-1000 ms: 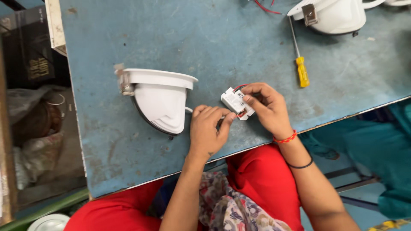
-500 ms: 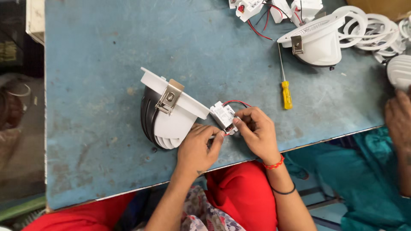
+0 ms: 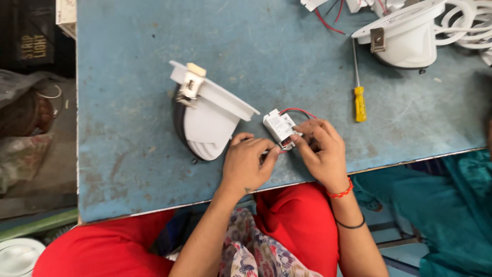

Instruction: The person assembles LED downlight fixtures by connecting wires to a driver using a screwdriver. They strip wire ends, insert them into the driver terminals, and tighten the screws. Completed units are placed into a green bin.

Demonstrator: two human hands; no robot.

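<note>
Head view, the only one. On the worn blue-painted metal tabletop (image 3: 128, 102), just right of the frame's centre, lies a small white rectangular plastic driver box (image 3: 279, 127) with thin red and black wires (image 3: 300, 111) arching from its upper right end. Its long axis runs on a diagonal, from the upper left down to the lower right, and the lower right end points into the gap between the two hands.

The right hand (image 3: 323, 154) sits just right of and below the box, fingertips pinched on that lower right end where the wires meet it; it is grasping the box there. The left hand (image 3: 248, 165) comes in from the lower left, its fingers curled toward the same end and touching or nearly touching the wire there. Whether it truly pinches a wire I cannot tell, since the fingertips hide it. Both hands are close, but the right one is nearer and has the firmer hold.

Just left of the box, touching or almost touching the left hand's knuckles, a white round plastic downlight housing (image 3: 207, 120) lies tipped on its side, with a metal spring clip (image 3: 188, 84) at its upper left.

Further right lies a yellow-handled screwdriver (image 3: 360, 102), shaft pointing up the frame. A second white downlight housing (image 3: 405, 33) sits at the upper right, well apart from the hands.
</note>
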